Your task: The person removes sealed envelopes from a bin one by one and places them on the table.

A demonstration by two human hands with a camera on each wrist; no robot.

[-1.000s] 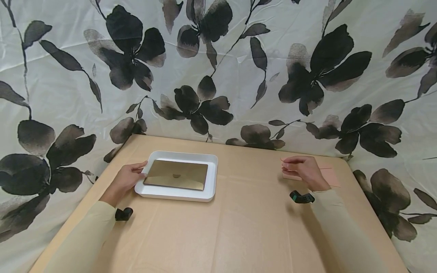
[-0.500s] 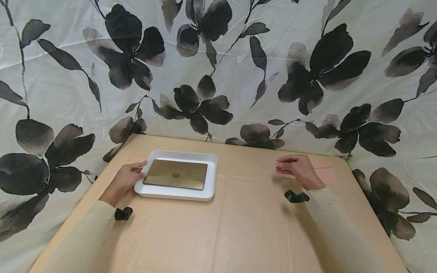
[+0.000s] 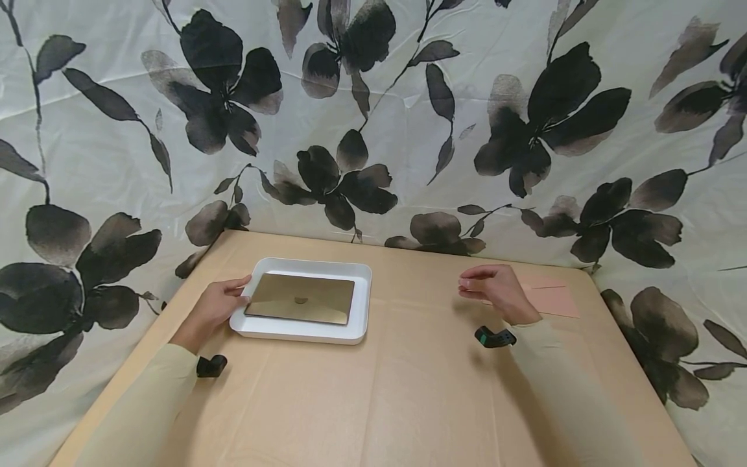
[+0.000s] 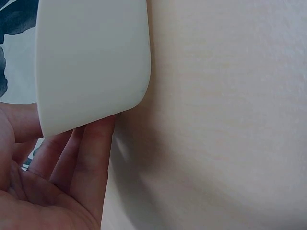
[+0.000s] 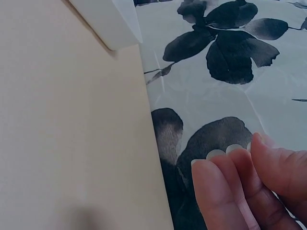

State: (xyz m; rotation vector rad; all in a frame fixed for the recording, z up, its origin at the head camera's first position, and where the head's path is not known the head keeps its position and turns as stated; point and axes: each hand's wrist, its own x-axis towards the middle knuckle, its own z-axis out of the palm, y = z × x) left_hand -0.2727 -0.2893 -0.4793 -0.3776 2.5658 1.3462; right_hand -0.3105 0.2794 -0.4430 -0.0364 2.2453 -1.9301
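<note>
Head view shows the left grip pinching the left end of a white tray — a flat gold thing lies inside, just right of it. Well apart, the right grip is loose and holds nothing — near pink paper on the worktop.

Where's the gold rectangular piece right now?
Head view, left of centre: the gold rectangular piece lies in the white tray, whose left end the left hand grips.
</note>
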